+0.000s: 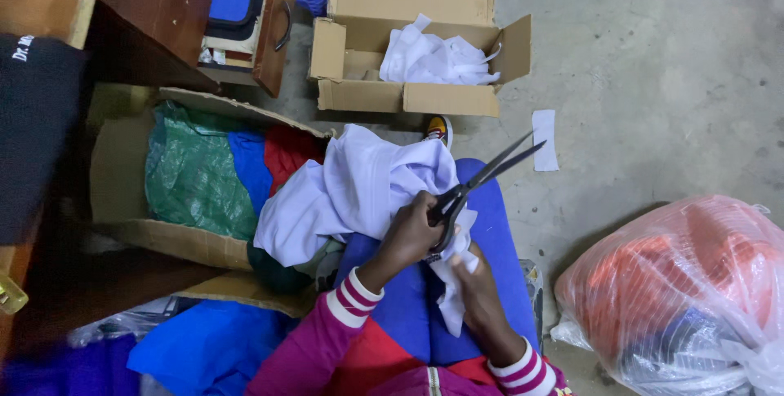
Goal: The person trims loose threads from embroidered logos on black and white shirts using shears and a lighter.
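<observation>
My left hand (408, 237) grips the black handles of a pair of large scissors (482, 180); the blades are slightly apart and point up and to the right. My right hand (475, 282) lies just below it and pinches a small white strip of cloth (451, 302) that hangs over my blue-trousered lap (498, 233). A big pale lavender-white garment (359, 184) is bunched on my lap, to the left of both hands. My sleeves are magenta with striped cuffs.
An open cardboard box (445, 100) holding white cloth pieces (433, 57) stands ahead on the concrete floor. At the left is a box with green (192, 171), blue and red fabric. A plastic bag of orange material (694, 282) is at the right, a white scrap (544, 139) lies on the floor, and a wooden desk (155, 4) stands top left.
</observation>
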